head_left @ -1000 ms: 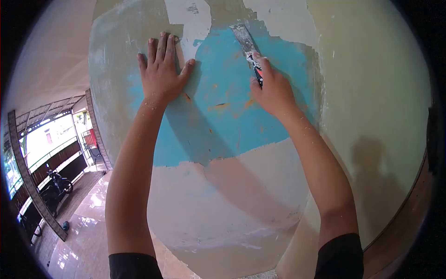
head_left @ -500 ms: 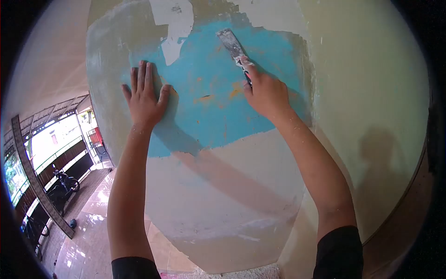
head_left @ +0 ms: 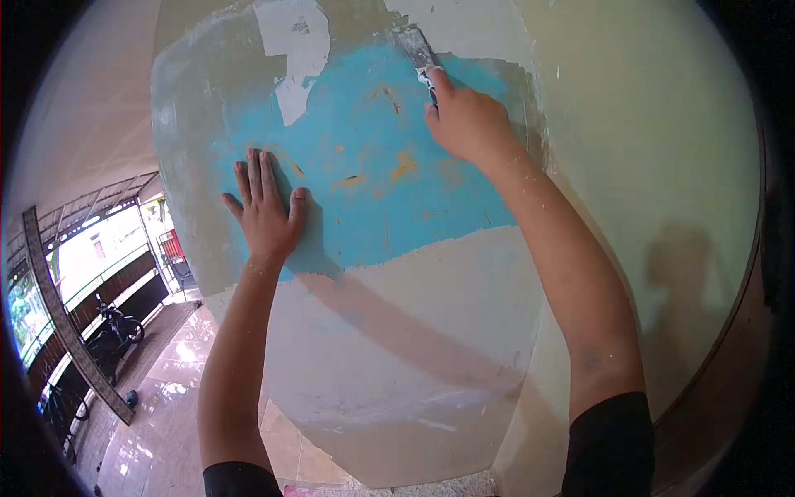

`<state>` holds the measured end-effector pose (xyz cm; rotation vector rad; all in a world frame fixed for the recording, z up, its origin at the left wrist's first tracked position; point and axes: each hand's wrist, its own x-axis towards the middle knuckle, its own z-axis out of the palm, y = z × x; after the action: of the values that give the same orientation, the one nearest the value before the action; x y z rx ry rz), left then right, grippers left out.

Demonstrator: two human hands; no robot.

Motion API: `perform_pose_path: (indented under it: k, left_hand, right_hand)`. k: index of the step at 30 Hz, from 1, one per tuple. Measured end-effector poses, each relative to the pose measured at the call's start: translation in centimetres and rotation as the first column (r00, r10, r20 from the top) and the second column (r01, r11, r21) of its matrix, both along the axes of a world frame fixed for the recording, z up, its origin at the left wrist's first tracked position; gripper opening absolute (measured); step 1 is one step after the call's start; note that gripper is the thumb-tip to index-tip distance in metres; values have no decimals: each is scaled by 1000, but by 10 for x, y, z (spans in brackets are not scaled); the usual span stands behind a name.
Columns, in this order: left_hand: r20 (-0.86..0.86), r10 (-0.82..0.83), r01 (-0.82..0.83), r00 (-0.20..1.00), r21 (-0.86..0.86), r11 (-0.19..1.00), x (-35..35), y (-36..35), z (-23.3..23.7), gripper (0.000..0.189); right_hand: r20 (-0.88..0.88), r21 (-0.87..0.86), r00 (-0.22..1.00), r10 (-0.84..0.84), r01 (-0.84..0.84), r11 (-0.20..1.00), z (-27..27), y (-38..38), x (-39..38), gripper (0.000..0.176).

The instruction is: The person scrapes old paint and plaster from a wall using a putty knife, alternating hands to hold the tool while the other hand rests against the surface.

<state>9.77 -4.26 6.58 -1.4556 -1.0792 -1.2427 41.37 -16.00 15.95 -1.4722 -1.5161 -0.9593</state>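
My right hand [head_left: 474, 123] is closed round the handle of a scraper [head_left: 416, 48], index finger stretched along it. Its blade, smeared with whitish residue, lies at the upper edge of a turquoise patch [head_left: 373, 203] on the wall. Much of the handle is hidden by my fingers. To the left, my left hand [head_left: 272, 217] rests flat with fingers spread over the turquoise, holding nothing. Orange and brown marks dot that patch. Above my left hand hangs a ragged whitish area [head_left: 296, 62], and pale coating [head_left: 406, 331] covers the wall below the turquoise.
Smooth yellow-green wall [head_left: 621, 149] stretches along the right, with a shadow on it. Shiny floor tiles [head_left: 178, 398] show at lower left. Beyond a slanting post [head_left: 74, 323], a motorbike [head_left: 116, 327] stands by a dark fence. Whitish debris [head_left: 464, 483] lies at the wall's foot.
My right hand and the scraper have moved up to the turquoise patch's upper edge. My left hand has slid lower on the wall, still flat. The view has shifted slightly.
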Motion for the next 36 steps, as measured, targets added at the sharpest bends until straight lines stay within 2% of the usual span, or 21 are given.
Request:
perform_pose_path:
  k: [6, 10, 15, 17, 19, 21, 22, 23, 24, 26, 30, 32, 34, 36]
  left_hand:
    - [-35, 14, -18, 999, -128, 992, 26, -17, -8, 88]
    - [-98, 59, -75, 993, -171, 982, 42, -26, 1, 93]
    - [-157, 38, -66, 987, -181, 981, 68, -37, 17, 100]
    - [-240, -18, -3, 970, -85, 996, 85, -33, 24, 99]
    - [-262, -64, 46, 963, -75, 996, 104, -32, 36, 98]
    - [-296, -208, 200, 932, -56, 978, 128, -33, 48, 95]
    - [-288, -264, 274, 921, -6, 962, 140, -28, 56, 93]
    - [-285, -269, 279, 920, -4, 960, 151, -24, 64, 93]
    - [-253, -261, 275, 932, 23, 961, 163, -24, 72, 92]
    - [-213, -259, 287, 942, 116, 951, 183, -23, 80, 91]
    - [-277, -284, 329, 918, 133, 935, 186, -23, 81, 88]
    - [-297, -288, 337, 911, 131, 932, 184, -23, 81, 89]
    - [-323, -293, 347, 900, 124, 929, 185, -23, 79, 90]
    - [-267, -348, 394, 899, 141, 908, 188, -24, 77, 85]
  right_hand:
    - [7, 6, 1000, 2, -2, 1000, 18, 5, -4, 55]
    - [5, 11, 999, 34, -34, 999, 29, 11, -8, 56]
    - [9, 47, 999, 35, -36, 998, 24, 26, -7, 58]
    - [-13, 52, 998, 67, -66, 996, 22, 29, -6, 58]
    - [-20, 81, 996, 89, -88, 993, 21, 32, -4, 58]
    - [-27, 106, 994, 107, -104, 989, 19, 33, -1, 58]
    - [-55, 121, 981, 186, -178, 977, 18, 34, 2, 57]
    - [-79, 139, 961, 264, -251, 958, 18, 33, 5, 55]
    - [-74, 141, 963, 259, -247, 959, 18, 34, 9, 55]
    - [-146, 133, 903, 405, -387, 912, 19, 33, 16, 54]
    - [-138, 199, 878, 459, -429, 881, 14, 36, 26, 66]
    - [-220, -62, 895, 389, -411, 910, 18, 29, 24, 78]
    - [-216, -117, 893, 394, -424, 898, 20, 21, 24, 80]
    - [-206, -168, 893, 399, -434, 885, 20, 20, 27, 82]
